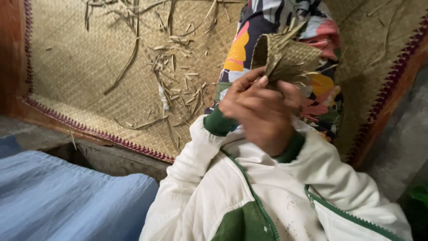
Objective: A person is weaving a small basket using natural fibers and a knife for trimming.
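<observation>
both hands up close to the camera, left hand (243, 100) and right hand (281, 120) bunched together, fingers pinched round the base of a small woven piece (285, 56), loose strips (174, 71) scattered on the mat (80, 67) below

Tan woven mat (80, 67) with purple stitched edge, olive-green woven piece (285, 56), white jacket (214, 187) with green cuffs, blue cloth (67, 196) lower left.

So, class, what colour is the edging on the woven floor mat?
Purple-magenta stitching along the mat edging, in the head view.
</observation>
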